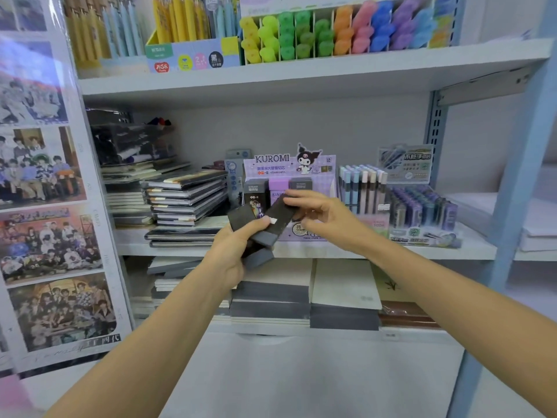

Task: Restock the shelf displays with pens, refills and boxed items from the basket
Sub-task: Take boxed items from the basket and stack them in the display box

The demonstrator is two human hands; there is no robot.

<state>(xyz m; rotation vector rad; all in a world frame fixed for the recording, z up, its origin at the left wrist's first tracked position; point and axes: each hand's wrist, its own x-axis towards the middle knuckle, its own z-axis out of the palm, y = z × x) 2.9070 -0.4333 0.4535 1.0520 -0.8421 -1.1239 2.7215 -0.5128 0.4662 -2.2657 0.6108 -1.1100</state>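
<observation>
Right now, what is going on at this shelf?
A person is restocking a stationery shelf. The left hand grips a fanned stack of small dark boxes, and the right hand pinches the uppermost box at its upper end. Both hands are in front of the KUROMI display on the middle shelf, which holds similar boxes.

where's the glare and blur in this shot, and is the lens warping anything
Head view: glare washes the plastic-covered photo sheet at upper left; the highlighters on the top shelf look soft, while the Kuromi display reads clearly; the right hand and the dark boxes held with the left hand are smeared; the wide lens bows the blue upright at right.
</observation>
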